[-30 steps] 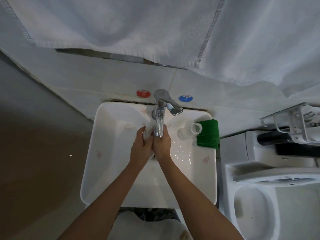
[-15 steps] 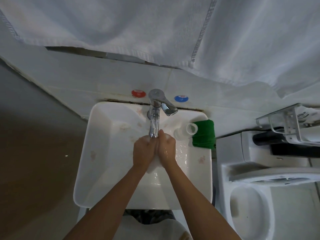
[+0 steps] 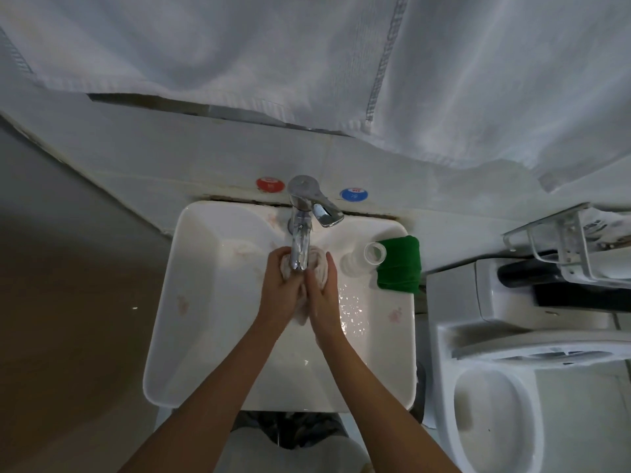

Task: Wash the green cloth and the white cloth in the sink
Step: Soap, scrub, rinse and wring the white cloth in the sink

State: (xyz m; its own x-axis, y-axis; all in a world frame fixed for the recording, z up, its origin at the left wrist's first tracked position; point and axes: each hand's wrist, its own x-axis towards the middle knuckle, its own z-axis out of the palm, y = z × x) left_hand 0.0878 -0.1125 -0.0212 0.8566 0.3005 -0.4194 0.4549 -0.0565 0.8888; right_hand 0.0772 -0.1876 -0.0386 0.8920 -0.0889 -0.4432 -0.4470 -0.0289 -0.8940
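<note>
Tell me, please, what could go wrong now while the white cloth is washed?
The right hand works near the clear bottle on the sink rim; a bump may topple it. The green cloth lies folded on the rim's corner and might slide off. Rubbing the white cloth may splash water out.

Both hands hide most of the white cloth (image 3: pixel 320 268).

Open basin floor at the left and near parts of the sink (image 3: pixel 191 302), faucet (image 3: pixel 300 240) overhanging the far middle, clear cup (image 3: pixel 370 256) and green cloth (image 3: pixel 399 264) crowding the far right rim (touching), toilet (image 3: pixel 495 387) right.
</note>
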